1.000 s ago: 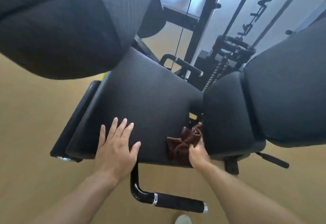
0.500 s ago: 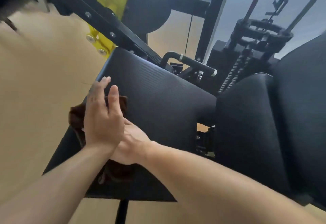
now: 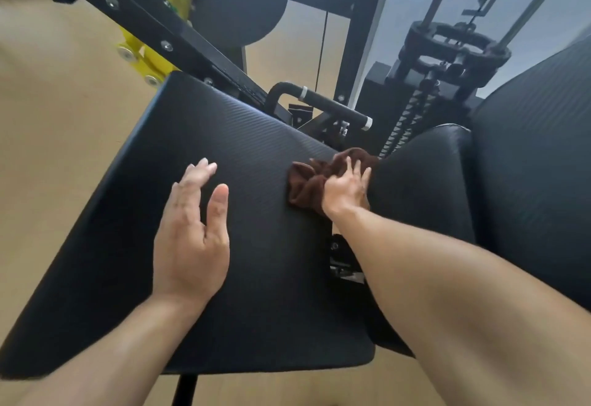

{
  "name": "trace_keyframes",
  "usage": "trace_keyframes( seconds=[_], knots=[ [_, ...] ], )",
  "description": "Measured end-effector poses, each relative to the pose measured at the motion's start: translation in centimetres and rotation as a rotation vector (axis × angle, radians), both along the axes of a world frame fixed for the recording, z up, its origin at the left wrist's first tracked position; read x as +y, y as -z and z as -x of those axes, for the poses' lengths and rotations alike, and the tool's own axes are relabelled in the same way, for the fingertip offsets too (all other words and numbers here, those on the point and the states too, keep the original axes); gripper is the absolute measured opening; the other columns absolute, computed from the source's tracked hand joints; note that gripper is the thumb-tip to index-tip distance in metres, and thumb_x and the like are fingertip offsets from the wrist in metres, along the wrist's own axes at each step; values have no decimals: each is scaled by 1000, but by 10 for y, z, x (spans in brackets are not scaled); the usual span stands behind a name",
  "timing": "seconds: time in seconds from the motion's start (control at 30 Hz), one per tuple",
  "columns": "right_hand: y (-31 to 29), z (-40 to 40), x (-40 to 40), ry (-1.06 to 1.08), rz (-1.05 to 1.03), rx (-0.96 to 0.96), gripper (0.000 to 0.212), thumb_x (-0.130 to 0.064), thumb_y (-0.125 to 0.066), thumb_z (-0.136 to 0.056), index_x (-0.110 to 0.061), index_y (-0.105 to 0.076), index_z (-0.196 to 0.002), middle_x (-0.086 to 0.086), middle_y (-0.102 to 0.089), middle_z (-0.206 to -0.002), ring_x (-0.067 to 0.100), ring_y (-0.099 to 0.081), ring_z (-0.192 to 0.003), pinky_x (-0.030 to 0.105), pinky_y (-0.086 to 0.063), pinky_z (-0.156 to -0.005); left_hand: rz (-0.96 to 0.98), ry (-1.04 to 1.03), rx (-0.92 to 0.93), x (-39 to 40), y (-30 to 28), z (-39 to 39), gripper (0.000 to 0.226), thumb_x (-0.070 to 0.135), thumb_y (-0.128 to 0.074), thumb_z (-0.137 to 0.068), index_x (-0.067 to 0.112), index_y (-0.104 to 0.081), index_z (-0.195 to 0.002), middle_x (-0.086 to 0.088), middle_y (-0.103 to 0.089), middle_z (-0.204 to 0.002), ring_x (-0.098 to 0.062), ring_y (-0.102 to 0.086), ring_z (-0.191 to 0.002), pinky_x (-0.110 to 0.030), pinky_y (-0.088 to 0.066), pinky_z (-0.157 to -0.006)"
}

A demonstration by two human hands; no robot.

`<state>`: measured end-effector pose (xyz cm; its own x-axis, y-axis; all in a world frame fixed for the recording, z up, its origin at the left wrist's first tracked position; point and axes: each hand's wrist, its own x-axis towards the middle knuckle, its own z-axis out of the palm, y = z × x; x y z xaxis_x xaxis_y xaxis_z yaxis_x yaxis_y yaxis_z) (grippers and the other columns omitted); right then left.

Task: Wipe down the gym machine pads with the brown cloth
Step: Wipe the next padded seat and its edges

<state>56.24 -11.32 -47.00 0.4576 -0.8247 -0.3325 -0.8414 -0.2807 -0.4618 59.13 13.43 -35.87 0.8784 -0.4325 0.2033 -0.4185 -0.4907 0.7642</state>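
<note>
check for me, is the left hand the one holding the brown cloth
No, the right hand presses the brown cloth on the seat pad; the left hand is open.

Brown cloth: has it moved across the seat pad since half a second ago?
Yes. The brown cloth went from the seat pad's left edge to its right edge, beside the back pad, under the right hand.

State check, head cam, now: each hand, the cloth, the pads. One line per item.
left hand: open, fingers straight, over the seat pad, holds nothing
right hand: fingers spread, pressing on the brown cloth
brown cloth: bunched, lying at the seat pad's right edge beside the back pad
seat pad: flat, bare apart from the cloth
back pad: uncovered, cloth at its left edge
</note>
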Motion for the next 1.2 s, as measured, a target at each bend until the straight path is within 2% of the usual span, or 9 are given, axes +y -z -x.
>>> trace_keyframes(
  seconds=[0.33,0.47,0.6,0.7,0.8,0.9,1.0,1.07,1.2],
  knots=[
    [-32,59,73,150,-157,-16,64,-17,-37,-103,-19,-15,-163,0,-6,-172,20,-2,-158,41,-11,-126,-128,105,167,105,-10,52,56,62,-34,-95,31,-56,-135,22,-47,-149,6,-32,-145,-38,-29,-122],
    [-32,98,132,339,-208,-81,49,-22,-38,-100,-15,-52,-146,10,-52,-151,34,-46,-140,44,-34,-120,-303,44,27,160,-16,35,49,49,-43,-100,23,-51,-140,10,-43,-155,-6,-21,-152,-42,-14,-127],
    [-40,135,197,260,-186,-309,56,-9,-44,-97,-22,-49,-151,-4,-40,-161,18,-27,-153,33,-17,-127,-361,-229,171,203,-15,2,53,46,-43,-101,18,-42,-146,-9,-45,-153,-32,-36,-144,-53,-29,-118],
    [-51,132,261,53,-191,-488,61,-10,-43,-90,-22,-50,-150,-10,-39,-160,7,-19,-154,36,-9,-129,-378,-229,429,226,-6,9,59,51,-36,-103,20,-34,-153,-9,-44,-155,-34,-40,-141,-52,-31,-115],
    [-67,107,322,-277,-247,-555,67,-15,-42,-87,-23,-46,-153,-13,-30,-164,1,-9,-155,30,1,-128,-280,-188,431,242,-7,29,55,45,-35,-105,27,-31,-157,-1,-42,-158,-29,-41,-141,-46,-29,-116],
    [-87,65,364,-638,-171,-550,66,-18,-47,-93,-21,-36,-158,-3,-22,-169,9,-1,-158,29,12,-126,-243,-254,456,254,-4,25,49,45,-33,-106,28,-47,-149,-7,-54,-148,-35,-49,-135,-48,-33,-113],
    [-99,20,386,-870,-41,-471,63,-23,-51,-98,-19,-34,-158,3,-24,-169,16,0,-158,36,12,-127,-124,-431,509,262,1,13,66,57,-34,-96,10,-67,-126,-25,-68,-124,-42,-61,-116,-52,-42,-101],
    [-106,-4,391,-958,31,-381,61,-30,-48,-98,-19,-37,-157,2,-28,-168,16,-1,-158,41,9,-127,-105,-461,514,265,-4,13,55,42,-35,-104,1,-69,-119,-28,-69,-117,-43,-61,-113,-47,-41,-91],
    [-114,-35,385,-975,110,-185,56,-43,-42,-97,-23,-50,-148,0,-34,-165,15,0,-158,41,13,-125,-98,-330,523,277,-9,25,44,50,-36,-101,24,-66,-121,-10,-72,-108,-33,-66,-113,-47,-47,-100]
  ],
)
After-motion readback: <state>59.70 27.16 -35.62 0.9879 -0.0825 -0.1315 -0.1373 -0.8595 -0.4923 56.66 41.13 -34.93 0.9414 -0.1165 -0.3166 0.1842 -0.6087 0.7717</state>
